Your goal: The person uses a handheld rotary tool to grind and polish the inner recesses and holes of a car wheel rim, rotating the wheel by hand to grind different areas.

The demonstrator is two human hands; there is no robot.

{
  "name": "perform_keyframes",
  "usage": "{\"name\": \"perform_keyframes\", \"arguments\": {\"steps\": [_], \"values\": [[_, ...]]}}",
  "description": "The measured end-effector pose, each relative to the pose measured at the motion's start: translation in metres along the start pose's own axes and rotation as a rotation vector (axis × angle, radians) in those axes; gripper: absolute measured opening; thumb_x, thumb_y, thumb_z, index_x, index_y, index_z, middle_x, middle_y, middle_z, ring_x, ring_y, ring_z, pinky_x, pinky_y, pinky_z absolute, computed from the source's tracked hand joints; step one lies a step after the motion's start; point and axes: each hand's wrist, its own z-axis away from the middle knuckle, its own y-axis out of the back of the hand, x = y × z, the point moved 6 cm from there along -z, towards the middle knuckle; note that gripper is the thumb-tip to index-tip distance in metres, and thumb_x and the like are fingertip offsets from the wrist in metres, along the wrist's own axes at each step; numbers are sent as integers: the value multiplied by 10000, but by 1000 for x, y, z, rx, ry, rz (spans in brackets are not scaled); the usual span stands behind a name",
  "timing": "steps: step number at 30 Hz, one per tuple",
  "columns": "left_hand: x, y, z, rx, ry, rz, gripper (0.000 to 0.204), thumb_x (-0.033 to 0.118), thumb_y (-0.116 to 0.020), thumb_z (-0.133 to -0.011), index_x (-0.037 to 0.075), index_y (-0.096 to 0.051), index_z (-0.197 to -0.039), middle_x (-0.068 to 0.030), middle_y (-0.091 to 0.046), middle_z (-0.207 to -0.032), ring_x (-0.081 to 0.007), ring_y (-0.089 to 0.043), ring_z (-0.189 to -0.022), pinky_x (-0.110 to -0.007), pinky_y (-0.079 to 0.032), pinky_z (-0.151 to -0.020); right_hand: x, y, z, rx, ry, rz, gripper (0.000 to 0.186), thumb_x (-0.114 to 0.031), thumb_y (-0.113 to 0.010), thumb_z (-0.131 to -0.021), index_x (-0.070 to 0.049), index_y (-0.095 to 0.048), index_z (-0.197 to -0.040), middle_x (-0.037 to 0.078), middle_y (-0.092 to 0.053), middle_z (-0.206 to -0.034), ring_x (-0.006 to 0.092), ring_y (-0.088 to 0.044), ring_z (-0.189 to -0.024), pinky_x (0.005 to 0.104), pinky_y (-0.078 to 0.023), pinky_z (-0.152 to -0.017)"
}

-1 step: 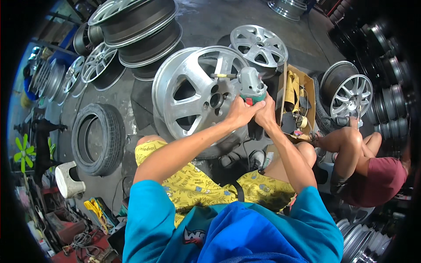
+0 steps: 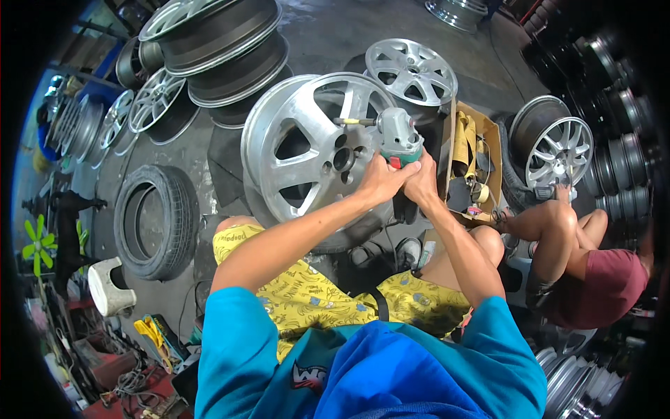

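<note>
Both my hands are wrapped round the green body of an angle grinder (image 2: 400, 133), whose grey metal head points away from me. My left hand (image 2: 383, 176) grips it from the left, by a red part. From the right side, my right hand (image 2: 421, 180) closes on the same body. A side handle with a dark tip juts out leftward from the head. Close in front stands a large silver alloy wheel (image 2: 296, 172), tilted toward me, its spokes partly bare and shiny. The grinder's head is over the wheel's right side; its working disc is hidden.
A cardboard box (image 2: 494, 150) with yellow cloth and tools stands right of the wheel. Behind lies another alloy wheel (image 2: 412, 68). Stacked rims (image 2: 234, 77) and a loose tyre (image 2: 155, 222) are on the left. A co-worker (image 2: 593, 279) in maroon sits at right by another wheel (image 2: 558, 157).
</note>
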Motion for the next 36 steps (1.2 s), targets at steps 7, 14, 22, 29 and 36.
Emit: {"name": "perform_keyframes", "arguments": {"steps": [7,14,22,29,36], "values": [[10,-5,25,-175,232,-97,519,431,-793,-846,-60,-707,-987,-104,-732,-824,-138,-648,-758,-348,-523,-732,3,6,24,-31,-27,-32,648,-217,-888,-707,5,-615,-1252,182,-742,-1089,274,-725,-1024,387,-549,-892],[15,-17,24,-126,29,-151,633,437,-784,-851,-83,-619,-1172,-168,-745,-923,-214,-709,-862,-369,-541,-827,15,16,26,-23,-57,-123,663,-226,-914,-695,6,-617,-1241,154,-749,-1078,199,-711,-982,356,-554,-873],[5,-5,13,-99,165,-46,534,387,-798,-837,-46,-659,-1119,-160,-738,-954,-219,-698,-870,-362,-535,-816,14,-1,13,-24,-26,-48,603,-258,-893,-729,15,-622,-1194,125,-740,-1018,167,-665,-923,358,-539,-848],[-9,10,5,-86,123,-58,616,395,-812,-802,-66,-616,-1161,-239,-700,-1091,-335,-693,-1010,-427,-525,-905,9,-16,8,-31,-28,-63,632,-279,-873,-727,-9,-624,-1242,189,-744,-1078,293,-729,-994,396,-548,-882],[7,-7,24,84,-33,-104,490,403,-791,-840,-35,-717,-1048,-146,-758,-863,-179,-697,-801,-362,-531,-812,19,3,19,-42,-62,-28,642,-258,-894,-705,-13,-630,-1237,166,-747,-1074,251,-724,-1006,382,-548,-882]]}}
